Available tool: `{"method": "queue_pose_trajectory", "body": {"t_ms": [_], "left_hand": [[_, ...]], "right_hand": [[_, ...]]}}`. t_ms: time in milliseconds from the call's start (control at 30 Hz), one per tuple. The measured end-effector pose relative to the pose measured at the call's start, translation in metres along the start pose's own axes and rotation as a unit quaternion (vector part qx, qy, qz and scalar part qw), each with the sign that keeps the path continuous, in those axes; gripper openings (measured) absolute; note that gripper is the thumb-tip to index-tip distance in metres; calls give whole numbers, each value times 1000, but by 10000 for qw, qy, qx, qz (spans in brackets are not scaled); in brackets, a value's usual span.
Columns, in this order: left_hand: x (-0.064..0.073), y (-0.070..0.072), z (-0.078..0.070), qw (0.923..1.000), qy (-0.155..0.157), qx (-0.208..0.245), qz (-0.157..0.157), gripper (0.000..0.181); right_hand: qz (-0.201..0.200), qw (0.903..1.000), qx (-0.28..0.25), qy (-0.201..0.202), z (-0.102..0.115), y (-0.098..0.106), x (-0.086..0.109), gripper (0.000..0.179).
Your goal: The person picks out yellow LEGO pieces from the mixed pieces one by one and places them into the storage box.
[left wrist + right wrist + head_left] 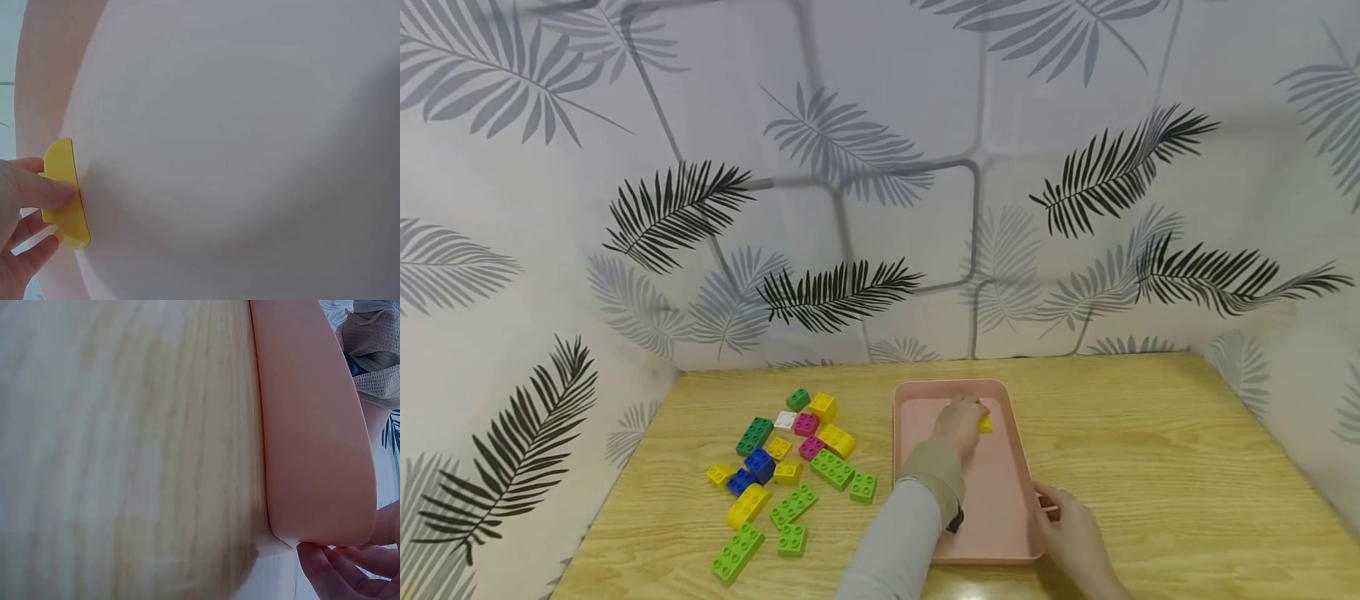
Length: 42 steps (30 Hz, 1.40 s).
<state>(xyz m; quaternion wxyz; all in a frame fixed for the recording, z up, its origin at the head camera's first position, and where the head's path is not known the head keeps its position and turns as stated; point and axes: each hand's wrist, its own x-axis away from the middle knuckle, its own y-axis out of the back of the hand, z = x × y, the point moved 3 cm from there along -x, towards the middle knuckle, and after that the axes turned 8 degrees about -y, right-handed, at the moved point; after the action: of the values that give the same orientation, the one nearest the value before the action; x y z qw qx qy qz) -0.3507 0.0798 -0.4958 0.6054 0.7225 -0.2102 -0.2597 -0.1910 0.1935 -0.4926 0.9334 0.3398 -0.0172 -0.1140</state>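
Left hand (pixel 961 418) pinches a yellow block (pixel 69 215) in the pink tray (pixel 992 504) at one o'clock, right hand (pixel 1069 531) grips it at four; maybe putting the block down, so let go softly

On the pale wood-grain worktop (pixel 1157 467), a pink rectangular tray (pixel 992 517) has its far rim near the back edge. Inside, towards its far right corner, the left hand (pixel 958 421) holds a partly hidden yellow block (pixel 986 424). The right hand (pixel 1073 529) touches the tray's right side near the front corner. Studded green, yellow, blue, magenta and white plastic blocks (pixel 787 473) lie scattered toward the worktop's left edge.
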Motion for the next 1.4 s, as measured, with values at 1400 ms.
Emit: {"method": "queue_pose_trajectory", "body": {"t_ms": [1400], "left_hand": [[39, 70, 21, 9957, -57, -840, 381, 60]], "right_hand": [[-72, 9999, 72, 59, 0, -1, 1, 33]]}}
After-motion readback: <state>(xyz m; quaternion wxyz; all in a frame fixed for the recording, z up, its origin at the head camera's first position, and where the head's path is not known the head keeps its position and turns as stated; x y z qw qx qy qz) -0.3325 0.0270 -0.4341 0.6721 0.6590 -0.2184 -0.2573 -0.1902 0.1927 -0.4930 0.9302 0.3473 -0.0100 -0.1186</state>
